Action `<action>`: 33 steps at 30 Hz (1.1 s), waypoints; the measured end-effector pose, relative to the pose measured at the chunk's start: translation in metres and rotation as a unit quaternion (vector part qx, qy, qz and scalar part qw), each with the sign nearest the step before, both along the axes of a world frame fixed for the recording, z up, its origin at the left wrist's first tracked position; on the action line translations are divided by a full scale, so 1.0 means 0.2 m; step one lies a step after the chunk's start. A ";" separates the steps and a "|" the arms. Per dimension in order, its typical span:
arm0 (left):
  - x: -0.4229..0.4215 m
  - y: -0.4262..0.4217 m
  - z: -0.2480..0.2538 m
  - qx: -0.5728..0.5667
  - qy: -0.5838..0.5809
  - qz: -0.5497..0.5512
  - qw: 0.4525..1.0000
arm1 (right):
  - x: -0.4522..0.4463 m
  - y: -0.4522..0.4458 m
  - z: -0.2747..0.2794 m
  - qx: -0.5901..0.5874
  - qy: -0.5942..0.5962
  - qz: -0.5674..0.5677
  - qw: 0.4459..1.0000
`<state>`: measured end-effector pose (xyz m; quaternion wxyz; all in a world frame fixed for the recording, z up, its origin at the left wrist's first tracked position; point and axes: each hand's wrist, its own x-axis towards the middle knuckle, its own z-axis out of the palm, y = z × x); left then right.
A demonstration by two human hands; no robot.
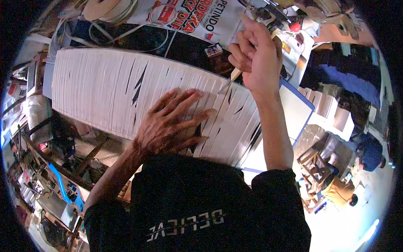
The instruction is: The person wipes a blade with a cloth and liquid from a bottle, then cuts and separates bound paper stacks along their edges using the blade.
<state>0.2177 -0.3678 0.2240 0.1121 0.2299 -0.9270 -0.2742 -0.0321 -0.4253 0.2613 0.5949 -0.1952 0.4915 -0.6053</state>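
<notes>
A long row of narrow white strips (96,84) lies side by side across the work surface, with dark gaps between some of them. My left hand (174,119) rests on the strips right of the middle, fingers spread and nothing in its grasp. Above the right part of the row, my right hand (260,56) is closed around a slim brush-like tool (236,74) with a pale handle. The tool slants down to the left, its greyish tip at the strips; whether it touches them I cannot tell.
A blue-edged white board (297,111) shows under the strips on the right. A printed banner (201,19), a spool (100,9) and a small red ball (295,27) lie beyond. Two people, one in an orange shirt (339,191), are at lower right. Clutter stands at left.
</notes>
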 end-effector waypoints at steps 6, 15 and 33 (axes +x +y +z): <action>0.00 0.01 0.02 -0.004 -0.042 -0.004 0.999 | 0.06 -0.04 0.01 -0.007 0.042 -0.017 0.999; -0.01 0.00 0.03 0.012 -0.074 -0.020 0.997 | 0.05 -0.03 0.03 0.006 0.046 -0.003 0.999; -0.01 0.01 0.02 0.003 -0.046 -0.013 0.999 | 0.05 0.00 0.05 0.014 0.036 -0.021 0.999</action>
